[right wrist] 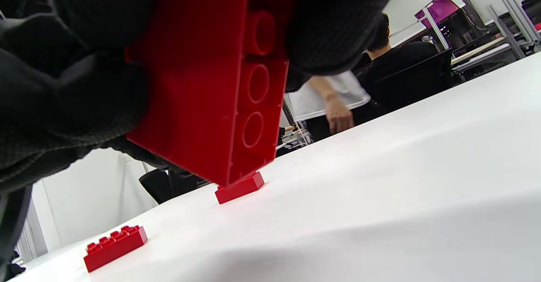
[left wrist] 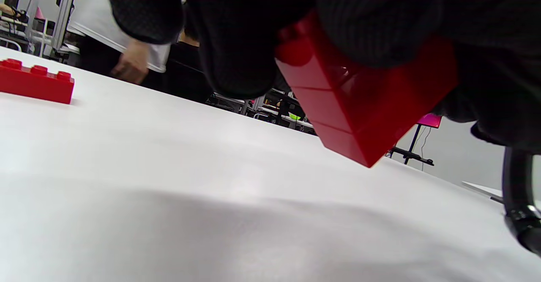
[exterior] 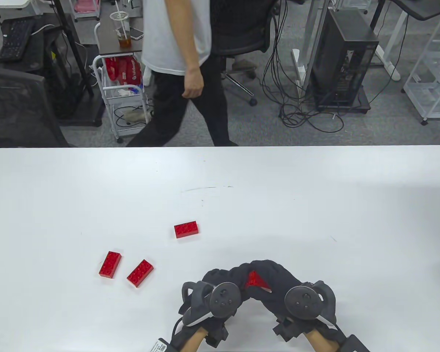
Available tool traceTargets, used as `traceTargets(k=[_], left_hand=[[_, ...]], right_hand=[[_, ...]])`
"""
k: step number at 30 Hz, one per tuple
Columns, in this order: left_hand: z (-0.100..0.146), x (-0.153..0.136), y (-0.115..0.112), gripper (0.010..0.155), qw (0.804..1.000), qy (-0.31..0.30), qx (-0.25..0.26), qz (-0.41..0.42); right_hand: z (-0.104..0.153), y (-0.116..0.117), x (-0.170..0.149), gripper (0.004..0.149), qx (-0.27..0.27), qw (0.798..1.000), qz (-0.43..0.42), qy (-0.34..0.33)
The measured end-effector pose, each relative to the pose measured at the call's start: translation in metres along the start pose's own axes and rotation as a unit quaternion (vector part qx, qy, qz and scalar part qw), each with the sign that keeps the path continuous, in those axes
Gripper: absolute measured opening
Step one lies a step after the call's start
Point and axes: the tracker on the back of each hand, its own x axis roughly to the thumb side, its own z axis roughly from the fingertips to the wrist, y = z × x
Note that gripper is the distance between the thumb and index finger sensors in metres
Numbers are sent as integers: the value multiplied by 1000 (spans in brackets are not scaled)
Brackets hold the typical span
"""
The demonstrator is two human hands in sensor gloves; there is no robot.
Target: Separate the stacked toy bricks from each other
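White laminate is covering the bench (exterior: pixel 315 205), which is filling the lower part of the table view. Beyond its far edge a passer-by (exterior: pixel 183 69) in a white shirt and dark trousers is walking across a grey office floor, with a dark computer tower (exterior: pixel 343 62) standing to that view's right.

Near the bench's front edge the left hand (exterior: pixel 223 284) and the right hand (exterior: pixel 278 284) are meeting fingertip to fingertip, each in a black glove with a tracker on its back. Between them they are holding a stack of red bricks (exterior: pixel 256 280); both grips are closing tightly around it, and only a small red patch is showing between the gloves from above. In the left wrist view the stack (left wrist: pixel 359 104) is hanging tilted above the bench surface, seams marking several layers. The right wrist view is showing its hollow underside (right wrist: pixel 211 91) with round tubes.

Three single red bricks are lying studs-up on the bench, well apart from the hands: a far brick (exterior: pixel 186 229) ahead and left of the hands, a middle brick (exterior: pixel 140 273), and a leftmost brick (exterior: pixel 110 264) just beside it.
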Motion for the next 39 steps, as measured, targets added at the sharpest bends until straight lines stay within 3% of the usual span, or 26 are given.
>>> traceTargets(k=[16,32,36,39], left_hand=[[5,10,-5,75,998,1,27,-60],[9,22,-2,75,993,-4,71,-92],[13,28,2,74,985,4,114,-133],[11,25,3,74,988,4,105,-113]], right_hand=[[0,2,3,67,-9,999,33,-9],[-1,-4,-2,68,-28,1000,-5,4],[-1,-6,-7,69,-46,998,-14,27],[-2,-7,-9,68,-41,998,-23,28]])
